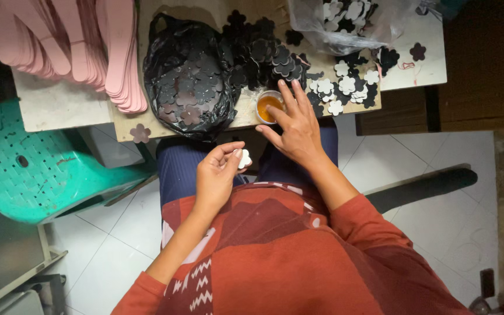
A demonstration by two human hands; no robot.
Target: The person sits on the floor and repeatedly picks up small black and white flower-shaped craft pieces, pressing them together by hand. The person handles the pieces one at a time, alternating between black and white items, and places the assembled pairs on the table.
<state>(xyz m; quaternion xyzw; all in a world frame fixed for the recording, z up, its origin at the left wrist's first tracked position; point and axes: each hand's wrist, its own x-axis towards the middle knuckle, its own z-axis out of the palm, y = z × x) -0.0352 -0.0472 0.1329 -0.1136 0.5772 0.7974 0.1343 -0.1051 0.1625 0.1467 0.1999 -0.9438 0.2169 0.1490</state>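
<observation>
Up at the upper left of the frame sits one stack of pink soles [83, 46], then one black bag [191, 76] of flower cutouts at upper centre. One glue cup [268, 105] stands at centre; the right hand [296, 125], fingers spread and holding nothing, rests over it. Just below, the left hand [217, 175] pinches one white flower [244, 158] between thumb and fingertips.
</observation>
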